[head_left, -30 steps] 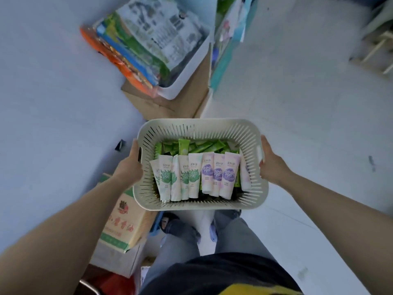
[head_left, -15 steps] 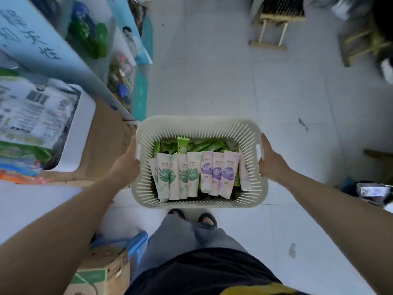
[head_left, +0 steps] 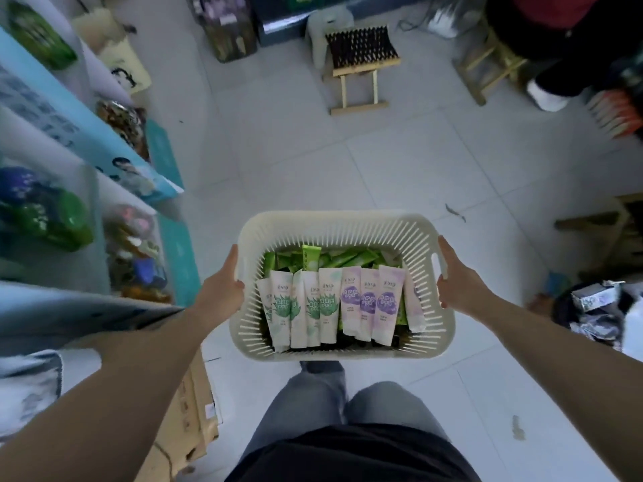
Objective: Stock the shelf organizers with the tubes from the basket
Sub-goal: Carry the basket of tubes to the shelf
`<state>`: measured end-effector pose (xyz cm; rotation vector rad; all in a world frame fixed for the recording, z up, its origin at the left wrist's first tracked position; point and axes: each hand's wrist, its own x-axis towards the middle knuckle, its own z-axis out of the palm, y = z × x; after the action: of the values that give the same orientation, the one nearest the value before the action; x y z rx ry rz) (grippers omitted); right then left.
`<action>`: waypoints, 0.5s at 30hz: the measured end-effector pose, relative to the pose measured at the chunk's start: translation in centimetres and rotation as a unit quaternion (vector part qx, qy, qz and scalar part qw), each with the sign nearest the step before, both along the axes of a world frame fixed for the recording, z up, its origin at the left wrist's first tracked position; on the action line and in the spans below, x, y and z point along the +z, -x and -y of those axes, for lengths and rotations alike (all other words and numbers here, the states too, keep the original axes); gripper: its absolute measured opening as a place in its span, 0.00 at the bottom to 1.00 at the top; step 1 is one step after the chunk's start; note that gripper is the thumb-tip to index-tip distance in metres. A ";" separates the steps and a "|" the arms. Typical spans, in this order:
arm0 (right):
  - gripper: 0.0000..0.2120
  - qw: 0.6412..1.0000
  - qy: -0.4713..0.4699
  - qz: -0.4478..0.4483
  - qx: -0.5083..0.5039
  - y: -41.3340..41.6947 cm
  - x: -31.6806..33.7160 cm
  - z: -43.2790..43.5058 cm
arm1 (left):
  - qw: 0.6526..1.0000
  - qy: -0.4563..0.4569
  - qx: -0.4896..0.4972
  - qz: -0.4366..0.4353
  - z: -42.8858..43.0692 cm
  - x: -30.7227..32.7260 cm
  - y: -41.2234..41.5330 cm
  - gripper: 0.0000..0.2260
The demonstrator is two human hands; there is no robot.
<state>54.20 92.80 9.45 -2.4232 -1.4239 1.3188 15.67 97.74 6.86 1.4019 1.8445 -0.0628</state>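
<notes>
Gripping a cream slotted plastic basket (head_left: 341, 220) by its two short sides, with the left hand (head_left: 222, 290) curled round the left rim and the right hand (head_left: 455, 287) curled round the right rim just beside the handle slot. Holding it in the air in front of the body, above grey trouser legs (head_left: 313, 405) and pale floor tiles (head_left: 313, 161). Carrying, across the near half, a row of white tubes lying side by side: green-printed tubes (head_left: 302, 307) on the left, purple-printed tubes (head_left: 368, 304) on the right, one more pale tube tilted against the right wall. Packed behind them, at the far end, with bright green tubes (head_left: 348, 260) lying crosswise, one raised above the rest. Hemmed on the left by shelves (head_left: 69, 140) of blurred packaged goods, with the basket's left side near the blue shelf edge and a cardboard box (head_left: 188, 412) on the floor under the left forearm. Facing open tile ahead, as far as a small folding stool (head_left: 360, 60) well apart. Bounded on the right by a dark bag (head_left: 591, 318) of scrap and a wooden frame (head_left: 591, 220), both apart from the right hand.
</notes>
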 end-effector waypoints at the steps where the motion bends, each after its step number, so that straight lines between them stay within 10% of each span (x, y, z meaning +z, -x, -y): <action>1: 0.44 1.000 -0.003 0.001 -0.011 0.0 0.0 -1.2 | 1.000 -0.001 -0.004 0.005 -1.8 0.2 0.0 0.36; 15: 0.42 0.999 -0.019 -0.011 -0.023 -3.3 -0.1 -22.1 | 0.999 -0.025 -0.016 0.013 -24.7 1.1 -3.2 0.34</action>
<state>57.51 114.88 9.36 -2.3950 -1.3673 1.2911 18.89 122.39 7.99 1.4609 1.8135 -0.0147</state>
